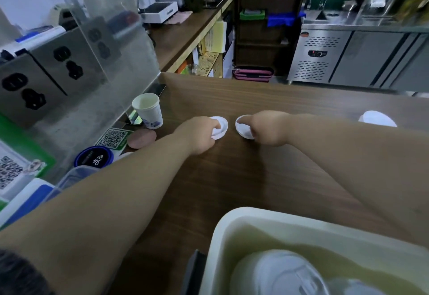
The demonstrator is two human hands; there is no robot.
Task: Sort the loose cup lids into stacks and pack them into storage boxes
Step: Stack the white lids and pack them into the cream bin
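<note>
Head view, both arms reach forward over the brown wooden surface [232,174]. Left grip [202,133]: fingers curled over the near edge of a white cup lid [222,123], pinching it; the lid sits on or just off the surface, cannot tell which. Right grip [267,129]: fingers curled round the rim of a second white lid [241,127], which is tilted with its hollow side toward the first lid. The two lids are just beside each other, not touching. More loose lids [378,119] lie flat on the surface, well apart to the right. A cream storage box [228,220] stands nearest the camera, with stacked white lids [278,271] inside it. Left of the left grip: an upright paper cup [148,112], a QR-code card [113,137] and a blue round device [95,158].
</note>
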